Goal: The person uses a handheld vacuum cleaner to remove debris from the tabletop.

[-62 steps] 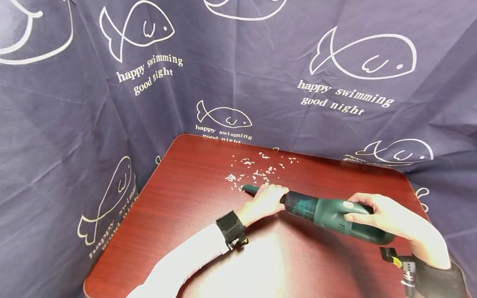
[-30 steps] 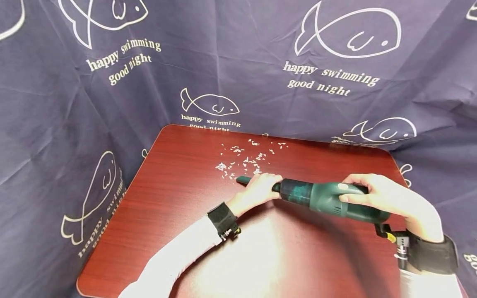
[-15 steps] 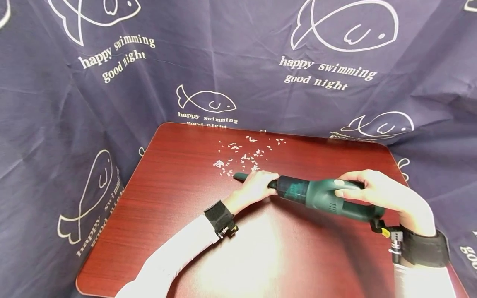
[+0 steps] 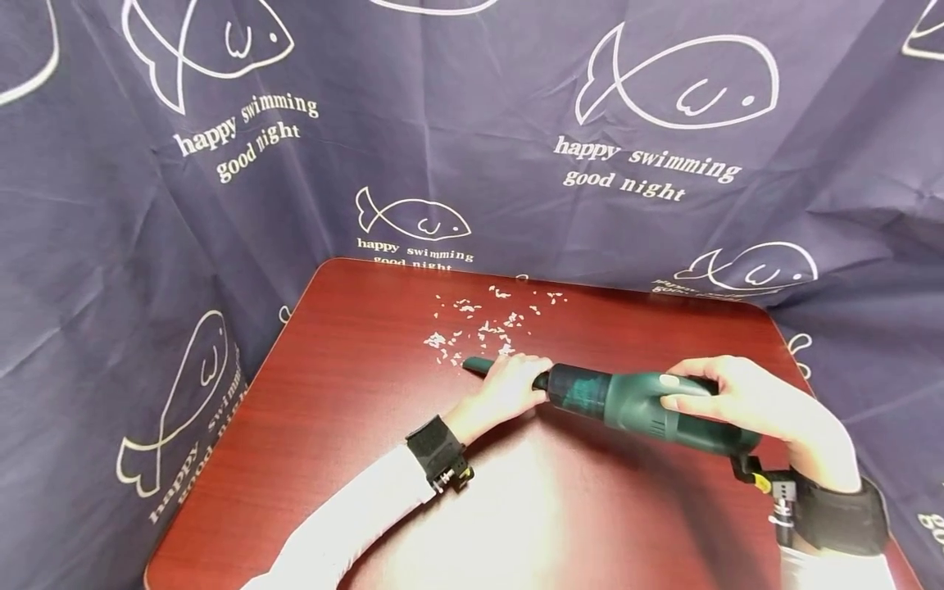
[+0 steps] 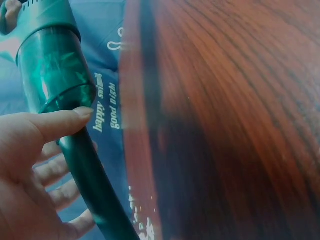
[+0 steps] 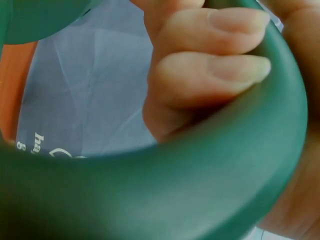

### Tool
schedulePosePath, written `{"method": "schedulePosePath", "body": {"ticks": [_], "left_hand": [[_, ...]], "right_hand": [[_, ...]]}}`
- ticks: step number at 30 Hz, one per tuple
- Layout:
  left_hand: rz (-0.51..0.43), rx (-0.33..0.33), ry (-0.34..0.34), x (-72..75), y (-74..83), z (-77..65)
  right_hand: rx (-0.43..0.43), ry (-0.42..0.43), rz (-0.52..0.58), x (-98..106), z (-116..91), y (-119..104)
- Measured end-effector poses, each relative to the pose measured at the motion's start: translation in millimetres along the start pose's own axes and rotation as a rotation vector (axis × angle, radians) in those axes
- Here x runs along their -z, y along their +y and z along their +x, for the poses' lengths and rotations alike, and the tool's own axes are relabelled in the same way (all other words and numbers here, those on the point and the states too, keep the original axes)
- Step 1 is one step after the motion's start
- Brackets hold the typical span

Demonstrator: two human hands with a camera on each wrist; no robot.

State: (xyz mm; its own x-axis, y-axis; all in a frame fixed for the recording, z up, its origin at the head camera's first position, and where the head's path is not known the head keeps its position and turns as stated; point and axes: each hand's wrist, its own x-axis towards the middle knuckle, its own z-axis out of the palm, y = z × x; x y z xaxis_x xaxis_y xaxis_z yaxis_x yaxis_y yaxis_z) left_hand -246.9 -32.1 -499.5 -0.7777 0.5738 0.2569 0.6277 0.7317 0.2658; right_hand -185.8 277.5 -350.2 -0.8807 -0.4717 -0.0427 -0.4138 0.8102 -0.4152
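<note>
A green handheld vacuum cleaner (image 4: 637, 410) with a dark see-through dust cup (image 4: 578, 389) lies slanted above the table. My right hand (image 4: 752, 401) grips its looped handle; in the right wrist view the fingers (image 6: 215, 75) curl round the green handle (image 6: 150, 190). My left hand (image 4: 509, 387) holds the narrow nozzle (image 5: 95, 180) just in front of the cup, thumb on one side and fingers behind. The nozzle's tip points left, beside scattered white scraps (image 4: 487, 328) on the tabletop. Whether the tip touches the table I cannot tell.
The red-brown wooden table (image 4: 354, 360) has rounded corners. Dark blue-grey curtains (image 4: 479, 147) with white fish prints hang right behind it and along its left side. Black camera straps (image 4: 435, 447) sit on both wrists.
The head view has shifted slightly. Both hands keep their hold on the vacuum cleaner, its nozzle staying near the lower edge of the white scraps, which look about the same.
</note>
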Motion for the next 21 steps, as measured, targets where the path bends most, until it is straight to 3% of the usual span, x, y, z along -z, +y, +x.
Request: {"method": "schedulePosePath", "body": {"ticks": [9, 21], "left_hand": [[-0.024, 0.003, 0.031, 0.9, -8.4, -0.6], [-0.045, 0.039, 0.016, 8.0, -17.8, -4.8]], "right_hand": [[0.012, -0.008, 0.007, -2.4, 8.3, -4.9], [0.006, -0.008, 0.017, -7.6, 18.0, -12.8]]}}
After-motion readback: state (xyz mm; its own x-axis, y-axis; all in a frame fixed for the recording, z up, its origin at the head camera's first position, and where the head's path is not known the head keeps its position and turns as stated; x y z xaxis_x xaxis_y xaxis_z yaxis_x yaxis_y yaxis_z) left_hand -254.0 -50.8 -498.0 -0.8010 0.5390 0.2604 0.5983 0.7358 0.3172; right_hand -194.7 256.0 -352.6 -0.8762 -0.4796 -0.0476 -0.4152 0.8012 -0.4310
